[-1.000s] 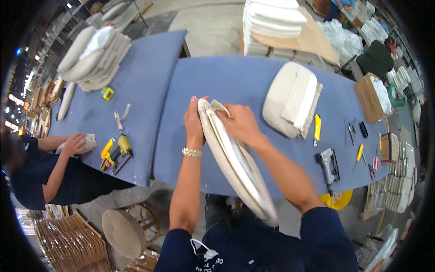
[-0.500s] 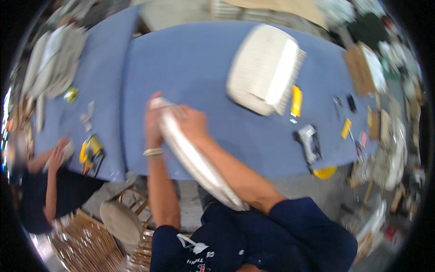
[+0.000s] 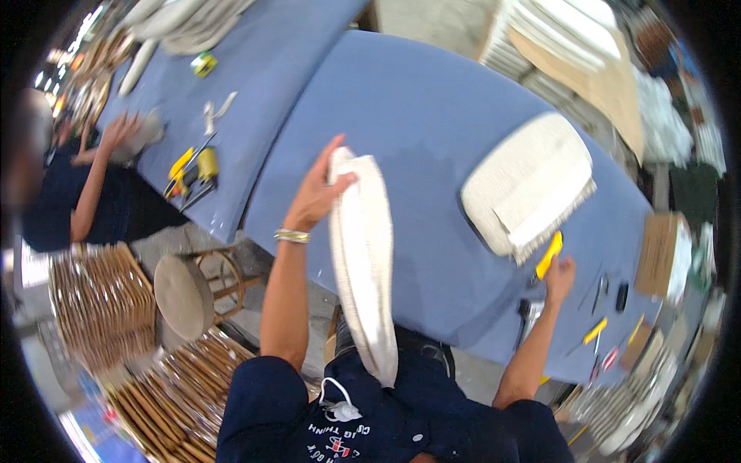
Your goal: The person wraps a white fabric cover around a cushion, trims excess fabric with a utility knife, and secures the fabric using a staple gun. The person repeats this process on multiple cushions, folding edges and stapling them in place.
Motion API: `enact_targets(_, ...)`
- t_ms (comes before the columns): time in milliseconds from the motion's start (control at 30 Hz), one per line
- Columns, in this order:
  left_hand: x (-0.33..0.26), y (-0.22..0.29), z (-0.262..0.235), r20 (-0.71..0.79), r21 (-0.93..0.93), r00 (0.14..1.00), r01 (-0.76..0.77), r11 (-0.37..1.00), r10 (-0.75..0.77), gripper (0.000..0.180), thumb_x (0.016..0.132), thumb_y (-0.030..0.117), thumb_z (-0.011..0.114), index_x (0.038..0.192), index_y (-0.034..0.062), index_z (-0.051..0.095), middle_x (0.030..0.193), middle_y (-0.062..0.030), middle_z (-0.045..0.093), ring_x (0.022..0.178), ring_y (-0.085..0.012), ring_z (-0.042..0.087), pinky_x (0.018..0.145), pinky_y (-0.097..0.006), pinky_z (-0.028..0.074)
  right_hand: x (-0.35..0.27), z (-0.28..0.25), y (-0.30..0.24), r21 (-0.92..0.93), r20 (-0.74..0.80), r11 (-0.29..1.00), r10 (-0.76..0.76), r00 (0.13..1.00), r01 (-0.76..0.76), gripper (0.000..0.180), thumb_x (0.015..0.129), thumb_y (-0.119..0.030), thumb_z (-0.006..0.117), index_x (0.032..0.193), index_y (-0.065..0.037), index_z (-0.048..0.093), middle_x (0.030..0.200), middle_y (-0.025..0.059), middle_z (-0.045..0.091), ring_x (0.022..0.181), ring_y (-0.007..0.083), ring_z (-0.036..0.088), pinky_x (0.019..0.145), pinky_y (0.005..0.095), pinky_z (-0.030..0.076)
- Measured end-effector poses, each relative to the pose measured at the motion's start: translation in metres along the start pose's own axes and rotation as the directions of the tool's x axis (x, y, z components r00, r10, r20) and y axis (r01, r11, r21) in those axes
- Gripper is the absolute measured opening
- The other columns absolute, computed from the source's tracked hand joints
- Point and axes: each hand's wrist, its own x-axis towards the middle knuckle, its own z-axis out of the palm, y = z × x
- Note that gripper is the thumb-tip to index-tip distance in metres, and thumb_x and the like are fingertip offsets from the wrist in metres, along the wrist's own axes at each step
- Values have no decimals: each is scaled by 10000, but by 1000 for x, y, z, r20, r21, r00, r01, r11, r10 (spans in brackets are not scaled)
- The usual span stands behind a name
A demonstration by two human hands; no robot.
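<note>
My left hand (image 3: 316, 193) grips the upper end of a cream fabric-covered cushion pad (image 3: 363, 255), thumb over its edge. The pad is turned on its side, with a white strip along it, and its lower end leans toward my lap. Out to the right, my right hand (image 3: 561, 279) has its fingers closed at a yellow utility knife (image 3: 549, 256) on the blue table. Just beyond the knife lies a second cream pad (image 3: 525, 181), with a white flap and a frayed fabric edge.
A staple gun (image 3: 528, 320), partly behind my right forearm, and small tools (image 3: 594, 332) lie on the blue table (image 3: 417, 100). A cardboard box (image 3: 660, 255) stands at right. At left, another person (image 3: 93, 197) works near a round stool (image 3: 184, 297) and stacked wooden frames (image 3: 177, 393).
My right hand has left the pad and reached right to the utility knife. My left hand keeps the pad, now more upright. The view has turned, shifting the table.
</note>
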Motion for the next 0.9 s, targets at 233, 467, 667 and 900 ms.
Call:
enact_targets(233,-6,17,13,-81,136,996,58,989,-47,975,890,283,787,1658,93,217,1592,-278,401,1476,-374,414,1215,-443,328,6,1,-35,-95,282,995,39,959,-13,565,790,-340,879,1164,21,657,962,158,709,864,278,690,799,396,549)
enact_targets(467,-30,-3,8,-145,88,987,-55,995,68,889,967,284,725,1651,55,205,1600,-274,391,1496,-371,383,1215,-448,328,-63,-93,-238,535,201,835,-274,940,129,379,865,19,745,1238,-2,683,1121,124,694,828,144,667,581,255,516)
enact_targets(667,-70,70,-10,-114,189,946,-279,942,303,712,989,285,692,1565,10,378,1506,-267,510,1388,-386,518,1123,-400,436,-153,-81,-442,648,56,187,-978,199,738,421,808,31,725,1186,-151,759,1200,75,684,910,220,733,713,286,620)
enact_targets(900,-115,91,-35,28,287,998,-67,956,62,560,962,66,644,1506,28,512,1212,-128,719,810,-185,690,701,-297,549,-193,-56,-477,733,27,79,-996,86,676,439,789,-19,757,1215,-122,733,1207,88,685,1000,256,703,810,358,583)
